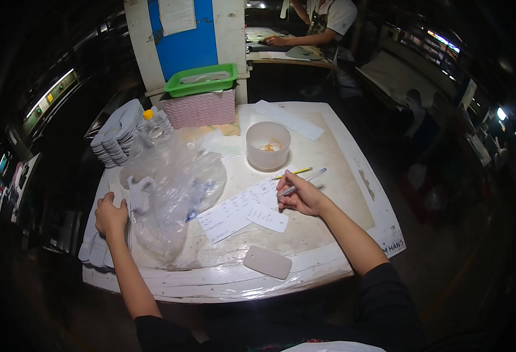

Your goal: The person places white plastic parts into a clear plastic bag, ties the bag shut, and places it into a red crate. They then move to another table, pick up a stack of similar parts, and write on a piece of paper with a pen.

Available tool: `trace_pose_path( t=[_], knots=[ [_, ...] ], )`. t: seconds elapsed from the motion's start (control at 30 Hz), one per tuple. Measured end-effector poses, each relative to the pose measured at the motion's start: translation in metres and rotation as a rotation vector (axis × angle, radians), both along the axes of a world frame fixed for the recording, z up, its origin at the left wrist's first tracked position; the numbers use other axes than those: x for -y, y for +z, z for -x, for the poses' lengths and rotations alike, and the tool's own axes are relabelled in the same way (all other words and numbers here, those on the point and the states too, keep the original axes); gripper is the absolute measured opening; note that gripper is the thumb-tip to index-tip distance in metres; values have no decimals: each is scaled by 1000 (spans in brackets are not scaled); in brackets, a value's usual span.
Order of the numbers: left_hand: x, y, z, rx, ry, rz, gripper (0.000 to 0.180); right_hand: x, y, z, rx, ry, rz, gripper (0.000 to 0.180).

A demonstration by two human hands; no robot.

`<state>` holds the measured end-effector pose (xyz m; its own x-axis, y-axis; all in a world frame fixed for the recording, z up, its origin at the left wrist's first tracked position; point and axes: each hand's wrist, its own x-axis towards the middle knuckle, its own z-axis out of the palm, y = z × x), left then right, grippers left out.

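A pen [316, 174] with a clear barrel and blue end is held in my right hand [302, 196], fingers closed round it. That hand rests beside a handwritten paper slip [228, 216] and a small white tag [268, 219] with handwriting. At the table's left edge my left hand [111, 216] curls over a stack of grey-white, sole-shaped cut pieces [96, 251]; its fingertips are partly hidden. Crumpled clear plastic bags [173, 193] lie to the right of it, with more pale pieces [140, 193] among them. A blank grey tag [267, 262] lies near the front edge.
A translucent round tub [268, 154] holds rubber bands, with a yellow pencil [293, 173] in front. Behind are stacked cut pieces [117, 132], a yellow cap [148, 114], a pink box [202, 110] under a green tray [190, 88], and a ruler [290, 120]. Another person [322, 29] works beyond.
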<state>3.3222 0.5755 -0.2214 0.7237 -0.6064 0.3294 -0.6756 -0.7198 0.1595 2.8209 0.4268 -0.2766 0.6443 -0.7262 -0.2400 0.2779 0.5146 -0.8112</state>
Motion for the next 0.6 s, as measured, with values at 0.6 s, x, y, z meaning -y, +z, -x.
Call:
trace_pose_path(
  t=[0.6],
  knots=[
    [-7,-1,-5,-102,-16,53,49,2,-1,-1,-1,-47,-4,48]
  ],
)
